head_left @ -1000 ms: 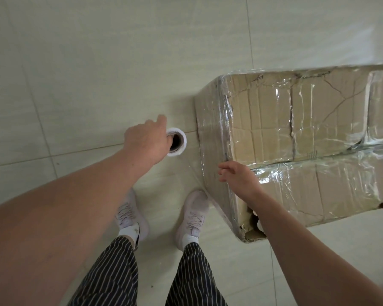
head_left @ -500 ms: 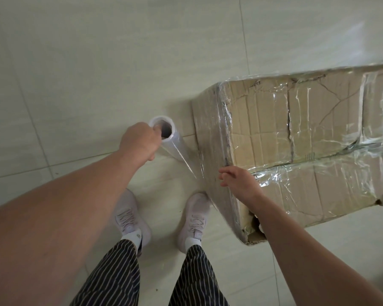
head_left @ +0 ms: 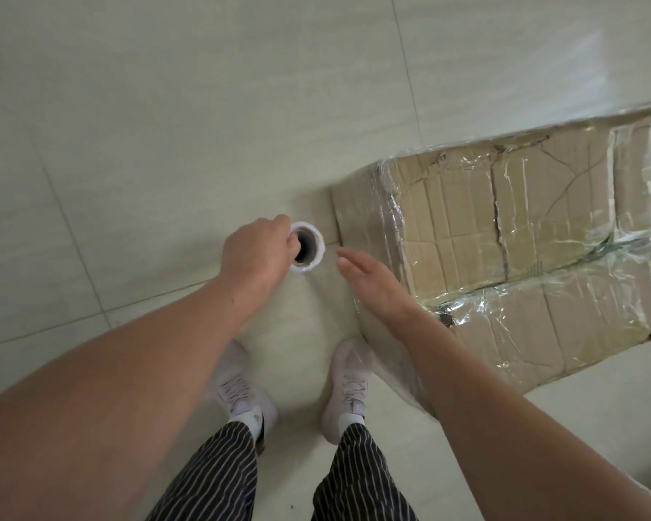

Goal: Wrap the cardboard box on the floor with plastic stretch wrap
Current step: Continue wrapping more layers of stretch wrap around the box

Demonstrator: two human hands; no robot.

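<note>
A worn cardboard box (head_left: 534, 235) lies on the tiled floor at the right, with clear plastic film over its top and near end. My left hand (head_left: 258, 253) grips a roll of stretch wrap (head_left: 308, 248), seen end-on with its dark core facing up, just left of the box's end. My right hand (head_left: 376, 280) hovers with straight fingers between the roll and the box's near corner. Whether it touches the film I cannot tell.
My two feet in white shoes (head_left: 348, 389) stand close to the box's near end. Pale floor tiles (head_left: 166, 126) stretch to the left and behind the box.
My right hand has left the box's top edge and moved left toward the roll, its fingers now straight. The left hand has turned the roll upright. The view has shifted left.
</note>
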